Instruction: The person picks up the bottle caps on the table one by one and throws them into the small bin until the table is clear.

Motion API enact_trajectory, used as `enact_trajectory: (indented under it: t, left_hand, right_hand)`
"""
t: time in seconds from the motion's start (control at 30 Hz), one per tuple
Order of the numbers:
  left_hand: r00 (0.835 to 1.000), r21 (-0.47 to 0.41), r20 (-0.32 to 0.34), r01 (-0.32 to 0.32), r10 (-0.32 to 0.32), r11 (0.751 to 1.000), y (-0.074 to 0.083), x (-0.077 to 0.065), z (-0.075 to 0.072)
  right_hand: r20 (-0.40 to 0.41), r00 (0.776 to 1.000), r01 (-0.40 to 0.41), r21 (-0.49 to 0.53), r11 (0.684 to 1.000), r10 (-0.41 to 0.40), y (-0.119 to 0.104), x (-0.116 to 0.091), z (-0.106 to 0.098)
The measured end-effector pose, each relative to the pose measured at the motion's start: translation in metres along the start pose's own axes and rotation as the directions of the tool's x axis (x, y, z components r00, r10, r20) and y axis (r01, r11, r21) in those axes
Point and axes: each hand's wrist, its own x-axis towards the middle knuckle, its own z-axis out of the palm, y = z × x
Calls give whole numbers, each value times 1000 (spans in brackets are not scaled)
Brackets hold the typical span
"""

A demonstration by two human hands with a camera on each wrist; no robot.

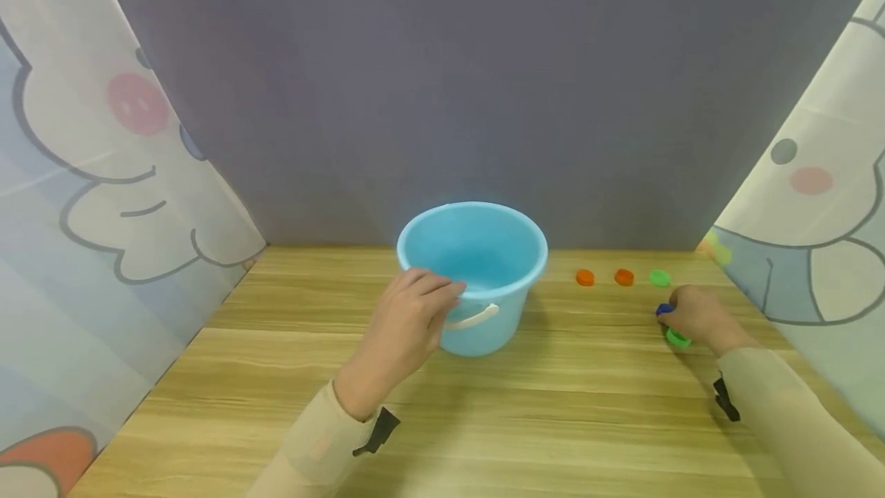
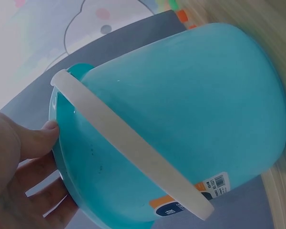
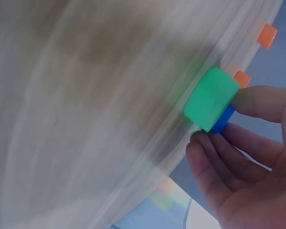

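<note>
A light blue plastic bucket (image 1: 484,329) stands upright on the table, its white handle (image 2: 128,143) hanging down the near side. My left hand (image 1: 408,321) grips the near-left part of its rim. In the left wrist view the thumb (image 2: 40,140) lies on the outside of the rim, with the fingers on the other side. At the right, my right hand (image 1: 701,317) pinches a small blue bottle cap (image 1: 664,309) between thumb and fingers. A green bottle cap (image 3: 212,99) sits just in front of it, partly covering the blue one in the right wrist view.
Behind the right hand, two orange caps (image 1: 624,277) and another green cap (image 1: 660,277) lie in a row on the wood-grain table (image 1: 276,375). A dark grey panel (image 1: 477,98) rises along the back edge. Cartoon-printed curtains (image 1: 90,198) flank both sides.
</note>
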Motion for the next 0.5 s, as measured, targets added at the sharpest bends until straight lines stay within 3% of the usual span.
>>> enact_trajectory:
  t: [0.23, 0.5]
  left_hand:
    - [1000, -5, -1, 5, -5, 1000, 2, 0, 0]
    - [1000, -16, -21, 14, -15, 1000, 2, 0, 1]
  right_hand:
    - [-68, 997, 41, 40, 998, -38, -6, -2, 1]
    - [-160, 982, 104, 32, 994, -98, -31, -5, -1]
